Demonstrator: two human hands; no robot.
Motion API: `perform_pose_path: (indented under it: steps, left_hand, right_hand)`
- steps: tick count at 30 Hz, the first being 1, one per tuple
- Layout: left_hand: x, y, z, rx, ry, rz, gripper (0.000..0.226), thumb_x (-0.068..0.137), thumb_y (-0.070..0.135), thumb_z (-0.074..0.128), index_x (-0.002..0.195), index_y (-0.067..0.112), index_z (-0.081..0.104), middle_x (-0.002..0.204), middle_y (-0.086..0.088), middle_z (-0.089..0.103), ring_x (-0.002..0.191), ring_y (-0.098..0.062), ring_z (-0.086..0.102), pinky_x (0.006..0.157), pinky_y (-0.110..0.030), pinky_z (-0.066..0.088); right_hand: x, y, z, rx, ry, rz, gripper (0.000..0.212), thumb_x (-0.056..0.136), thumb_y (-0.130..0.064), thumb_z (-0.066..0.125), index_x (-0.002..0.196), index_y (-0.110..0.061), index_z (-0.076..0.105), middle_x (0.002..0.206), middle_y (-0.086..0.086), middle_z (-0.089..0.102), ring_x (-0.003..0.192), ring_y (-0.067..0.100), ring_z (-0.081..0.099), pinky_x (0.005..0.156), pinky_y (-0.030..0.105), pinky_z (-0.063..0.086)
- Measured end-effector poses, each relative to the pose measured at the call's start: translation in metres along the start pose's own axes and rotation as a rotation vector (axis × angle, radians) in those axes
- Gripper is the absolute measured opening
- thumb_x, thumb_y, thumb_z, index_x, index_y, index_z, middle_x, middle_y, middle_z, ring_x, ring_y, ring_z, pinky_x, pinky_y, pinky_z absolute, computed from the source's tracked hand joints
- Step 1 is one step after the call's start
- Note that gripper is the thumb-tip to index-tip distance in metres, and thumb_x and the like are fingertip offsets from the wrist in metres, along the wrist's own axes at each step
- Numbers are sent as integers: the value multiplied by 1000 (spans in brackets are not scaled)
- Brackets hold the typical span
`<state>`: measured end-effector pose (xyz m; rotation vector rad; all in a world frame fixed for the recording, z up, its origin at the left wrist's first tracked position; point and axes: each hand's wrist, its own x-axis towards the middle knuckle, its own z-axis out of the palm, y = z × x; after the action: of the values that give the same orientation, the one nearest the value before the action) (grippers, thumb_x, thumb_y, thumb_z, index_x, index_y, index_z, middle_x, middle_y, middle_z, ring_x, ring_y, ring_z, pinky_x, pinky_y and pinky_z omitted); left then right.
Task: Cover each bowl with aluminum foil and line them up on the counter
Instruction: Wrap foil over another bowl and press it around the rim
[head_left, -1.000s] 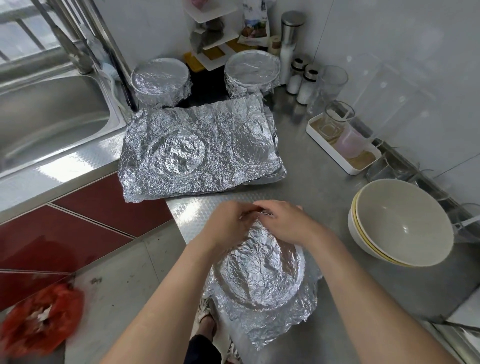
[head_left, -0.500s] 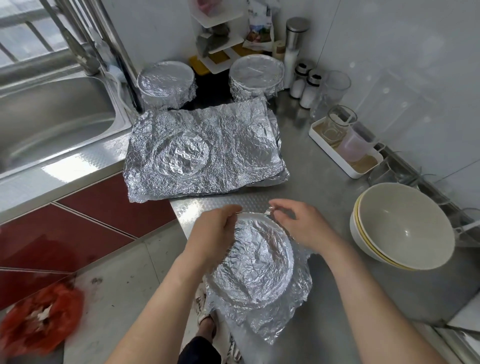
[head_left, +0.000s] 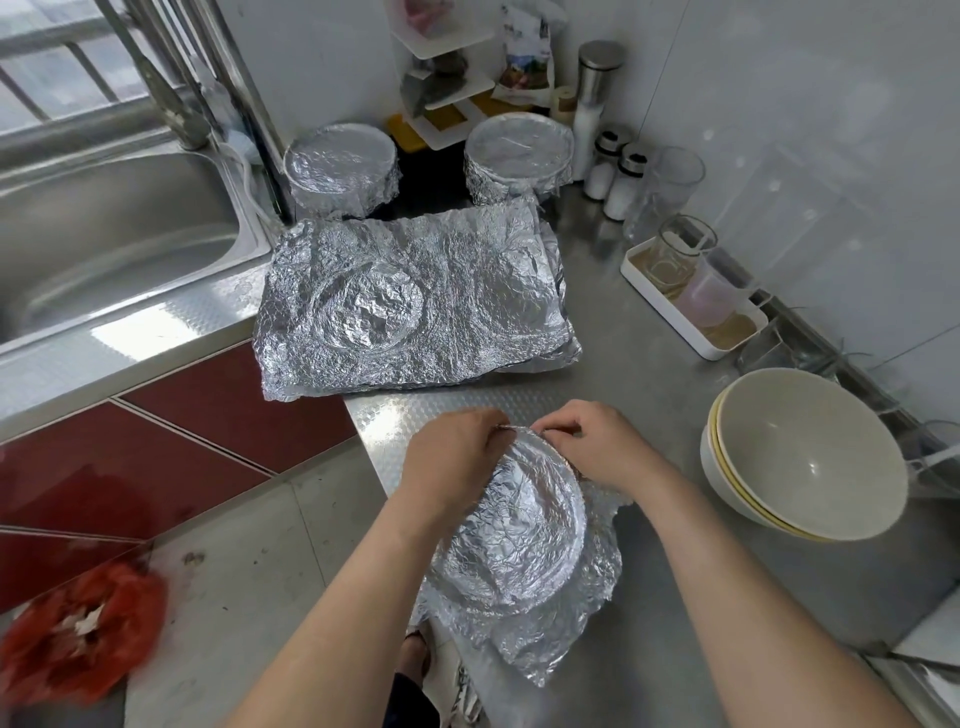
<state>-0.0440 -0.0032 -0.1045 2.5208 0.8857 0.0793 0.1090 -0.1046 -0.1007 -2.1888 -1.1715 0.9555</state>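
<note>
Pinching the foil at the far rim of the near bowl with both the left hand and the right hand, fingers curled down over the edge. Bowl sits at the counter's near edge, its foil skirt loose on the right. Behind the flat foil sheets stand a covered bowl and a second covered bowl. Bare stacked bowls are off right.

Steel counter: foil sheets, bowls
</note>
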Motion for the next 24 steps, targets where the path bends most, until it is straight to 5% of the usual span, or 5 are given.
perform_pose_path:
  steps: [3,6,13,17,24]
  left_hand:
    - [-3,-1,4,41,43,-4,27,101,42,45,102,24,65,88,4,69,75,-19,62,60,-32,50]
    - [-7,-1,6,53,62,-32,29,102,43,42,102,24,63,87,4,69,76,-21,63,59,-33,49]
    - [-21,3,4,20,50,-163,25,100,40,42,104,26,63,84,3,70,76,-22,63,58,-30,44]
    - [-23,5,-6,-291,-29,-257,35,99,41,48,118,20,67,107,1,72,100,-21,66,81,-29,50]
    - [-37,-3,10,-592,15,-353,31,104,26,44,91,13,68,66,-2,62,55,-6,47,55,-23,38]
  right_hand:
    - [-8,0,2,67,-22,10,35,98,-28,52,103,5,64,98,18,67,92,27,63,87,36,50]
    - [-20,-1,13,25,1,5,28,99,-28,51,105,-9,70,69,-5,62,59,3,51,58,17,40]
    - [-6,-10,24,-197,72,-73,19,97,-21,51,97,-15,68,88,6,71,84,28,62,74,40,50]
    - [5,-15,25,-350,65,-189,21,99,-26,49,104,-23,69,103,-2,69,108,18,58,101,35,28]
    - [6,-37,36,-433,112,-281,30,97,-28,53,126,-29,60,143,-11,48,141,10,26,112,42,6]
